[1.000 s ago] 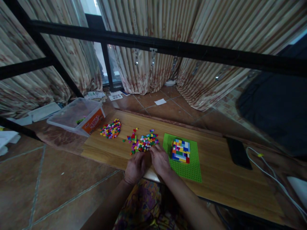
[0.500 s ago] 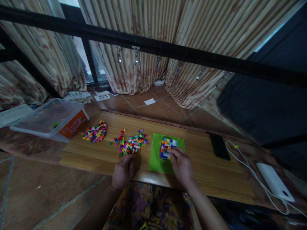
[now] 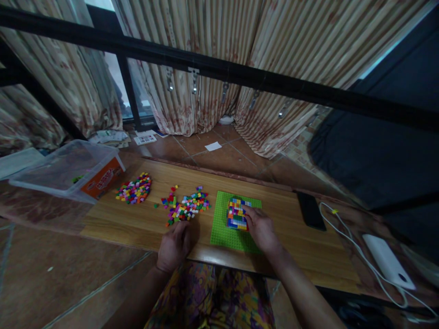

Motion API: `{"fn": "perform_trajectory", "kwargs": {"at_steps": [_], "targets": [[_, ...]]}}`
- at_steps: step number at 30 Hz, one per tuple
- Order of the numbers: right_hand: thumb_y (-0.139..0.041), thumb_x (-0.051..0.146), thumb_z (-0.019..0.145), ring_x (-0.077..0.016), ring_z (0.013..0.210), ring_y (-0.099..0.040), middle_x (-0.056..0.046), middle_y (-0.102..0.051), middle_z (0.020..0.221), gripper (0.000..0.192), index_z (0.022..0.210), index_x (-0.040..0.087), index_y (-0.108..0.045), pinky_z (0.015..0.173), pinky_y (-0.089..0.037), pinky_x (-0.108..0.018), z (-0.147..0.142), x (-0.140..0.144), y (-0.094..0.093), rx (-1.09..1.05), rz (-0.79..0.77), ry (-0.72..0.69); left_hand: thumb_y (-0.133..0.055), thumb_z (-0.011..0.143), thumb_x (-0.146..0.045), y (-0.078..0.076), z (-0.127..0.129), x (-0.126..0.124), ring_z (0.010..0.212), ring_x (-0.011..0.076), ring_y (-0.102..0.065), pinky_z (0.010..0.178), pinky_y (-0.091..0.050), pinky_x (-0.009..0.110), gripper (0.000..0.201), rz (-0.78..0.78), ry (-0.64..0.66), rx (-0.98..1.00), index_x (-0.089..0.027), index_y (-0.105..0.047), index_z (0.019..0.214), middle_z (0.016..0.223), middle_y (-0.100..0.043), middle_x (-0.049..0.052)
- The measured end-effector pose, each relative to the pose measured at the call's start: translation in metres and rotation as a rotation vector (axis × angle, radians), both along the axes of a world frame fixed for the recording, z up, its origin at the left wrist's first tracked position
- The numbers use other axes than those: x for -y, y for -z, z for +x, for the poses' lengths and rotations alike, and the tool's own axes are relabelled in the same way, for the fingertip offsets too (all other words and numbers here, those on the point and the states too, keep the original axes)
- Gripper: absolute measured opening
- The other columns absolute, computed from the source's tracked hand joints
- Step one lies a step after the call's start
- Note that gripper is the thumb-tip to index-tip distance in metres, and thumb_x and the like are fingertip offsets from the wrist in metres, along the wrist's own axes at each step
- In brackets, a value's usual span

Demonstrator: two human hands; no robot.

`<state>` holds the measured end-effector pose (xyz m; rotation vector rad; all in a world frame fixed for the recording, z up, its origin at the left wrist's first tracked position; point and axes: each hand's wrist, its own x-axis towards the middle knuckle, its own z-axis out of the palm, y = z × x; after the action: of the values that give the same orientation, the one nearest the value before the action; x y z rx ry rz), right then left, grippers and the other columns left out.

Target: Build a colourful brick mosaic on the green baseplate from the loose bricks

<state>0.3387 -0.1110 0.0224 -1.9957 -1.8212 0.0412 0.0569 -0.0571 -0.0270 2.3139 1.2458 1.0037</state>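
A green studded baseplate (image 3: 219, 237) lies on the wooden board, bearing a low block of multicoloured toy bricks (image 3: 236, 214). My right hand (image 3: 263, 230) reaches over the plate from the right, its thumb and finger closed together at the block's right side. Whatever is between those fingertips is too small to make out. My left hand (image 3: 174, 246) rests at the board's front edge with curled fingers, just below a scattered pile of small loose bricks (image 3: 187, 205). The inside of that hand is hidden.
Further left sits a second brick pile (image 3: 135, 188), near a clear plastic box (image 3: 51, 185) with an orange label. On the right lie a black phone (image 3: 311, 211), a white cable and a white power bank (image 3: 389, 261). A dark rail (image 3: 219, 68) crosses in front of the curtains.
My right fingertips have moved slightly up over the brick block, uncovering more of its lower right part. My left hand stays in nearly the same place. The whole view has shifted slightly.
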Motion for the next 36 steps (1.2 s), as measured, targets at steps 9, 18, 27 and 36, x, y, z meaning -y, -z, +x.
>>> {"fn": "perform_trajectory", "kwargs": {"at_steps": [9, 18, 27, 36], "targets": [[-0.045, 0.008, 0.085, -0.0201, 0.085, -0.063, -0.009, -0.068, 0.100, 0.043, 0.125, 0.018, -0.057, 0.080, -0.052, -0.033, -0.001, -0.005, 0.000, -0.029, -0.005, 0.035, -0.043, 0.087, -0.018, 0.002, 0.000, 0.000, 0.078, 0.0163, -0.063, 0.070, -0.050, 0.026, 0.017, -0.009, 0.016, 0.012, -0.019, -0.056, 0.097, 0.085, -0.064, 0.004], [-0.043, 0.013, 0.091, -0.0207, 0.078, -0.059, -0.007, -0.069, 0.090, 0.033, 0.119, 0.017, -0.060, 0.075, -0.047, -0.033, 0.000, 0.015, 0.017, 0.166, 0.156, -0.038, -0.043, 0.088, -0.018, -0.002, 0.001, 0.001, 0.074, 0.0161, -0.063, 0.067, -0.049, 0.026, 0.015, -0.007, 0.010, -0.017, -0.018, -0.056, 0.095, 0.082, -0.063, 0.004], [-0.040, 0.005, 0.090, -0.0203, 0.079, -0.057, -0.008, -0.070, 0.091, 0.037, 0.120, 0.015, -0.060, 0.083, -0.040, -0.033, -0.009, 0.022, 0.010, 0.367, 0.180, -0.082, -0.043, 0.087, -0.020, -0.004, 0.001, 0.001, 0.074, 0.0165, -0.063, 0.067, -0.050, 0.026, 0.016, -0.012, 0.011, -0.005, -0.018, -0.057, 0.094, 0.083, -0.064, 0.005], [-0.043, 0.011, 0.091, -0.0195, 0.078, -0.063, -0.008, -0.072, 0.091, 0.035, 0.121, 0.017, -0.060, 0.080, -0.046, -0.033, -0.004, 0.024, 0.011, 0.224, 0.164, -0.017, -0.042, 0.086, -0.020, -0.004, 0.002, 0.000, 0.076, 0.0174, -0.064, 0.068, -0.050, 0.027, 0.016, -0.014, 0.000, -0.009, -0.018, -0.057, 0.094, 0.083, -0.064, 0.005]]}}
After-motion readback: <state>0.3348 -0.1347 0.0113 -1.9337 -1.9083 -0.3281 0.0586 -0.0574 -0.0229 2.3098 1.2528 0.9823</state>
